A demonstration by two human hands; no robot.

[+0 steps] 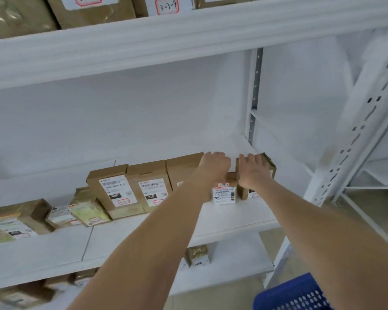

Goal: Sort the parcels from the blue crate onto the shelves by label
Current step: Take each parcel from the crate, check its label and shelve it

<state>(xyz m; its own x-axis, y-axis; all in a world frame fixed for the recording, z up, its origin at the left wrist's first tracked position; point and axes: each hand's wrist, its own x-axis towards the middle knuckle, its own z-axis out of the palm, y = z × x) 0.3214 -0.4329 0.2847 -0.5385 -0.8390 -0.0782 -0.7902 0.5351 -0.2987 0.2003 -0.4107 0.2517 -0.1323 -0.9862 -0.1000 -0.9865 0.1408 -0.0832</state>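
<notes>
Nearest us, at five o'clock in the view, sits the blue crate (293,295). Only a perforated corner is in frame, and we cannot see its contents.

Both hands are at the middle shelf (143,238), near its right end. The right hand (253,171) grips the end parcel (268,164), a brown box standing last in the row, with the thumb on its left face and the fingers laid over its top. We cannot read this parcel's label. The left hand (214,165) has its fingers curled over the top edge of the tall parcel (183,168), which stands upright at nine o'clock of that hand. Between the two hands and lower down stands a small parcel (224,193), just beside the end parcel, its white barcode label facing us.

At nine o'clock of the tall parcel we note the 010 parcel (150,186) and then the 060 parcel (114,189), both upright and side by side. Beyond them, tape-wrapped parcels (87,206) lie tilted.

At twelve o'clock the upper shelf (143,41) carries brown parcels, one with a label (167,5) hand-marked 3-2-9 in a red ring. At six o'clock the lower shelf (233,260) holds a wrapped parcel (197,256). At three o'clock stands a white perforated post (356,135).
</notes>
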